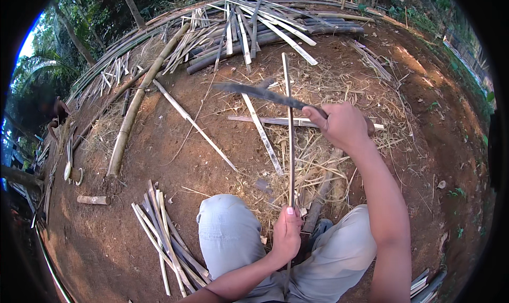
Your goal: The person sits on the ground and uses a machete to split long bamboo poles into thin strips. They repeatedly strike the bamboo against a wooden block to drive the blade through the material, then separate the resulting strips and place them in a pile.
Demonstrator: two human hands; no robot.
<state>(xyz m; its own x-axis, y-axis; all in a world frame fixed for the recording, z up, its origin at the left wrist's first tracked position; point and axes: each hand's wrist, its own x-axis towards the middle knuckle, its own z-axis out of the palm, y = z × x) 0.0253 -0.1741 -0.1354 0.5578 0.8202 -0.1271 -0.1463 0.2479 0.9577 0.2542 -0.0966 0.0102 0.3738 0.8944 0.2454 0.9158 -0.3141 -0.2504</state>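
My left hand (287, 233) is closed around the lower part of a long, narrow bamboo strip (291, 165), which stands nearly upright in the picture between my knees. In my right hand (344, 124) is the handle of a machete (260, 93), its dark blade pointing left. The blade crosses the strip in its upper half; whether the two touch I cannot tell. Behind the strip, a split bamboo piece (262, 121) lies crosswise on the ground, and a pale slat (261, 133) slants down beside it. Thin shavings (318, 170) are heaped under my right forearm.
Split slats (164, 234) lie bundled by my left knee. A thick bamboo pole (132, 125) rests at the left, near a short cut piece (93, 199). Dark poles and pale slats (281, 27) are piled at the back. Another person (57, 112) is at the far left.
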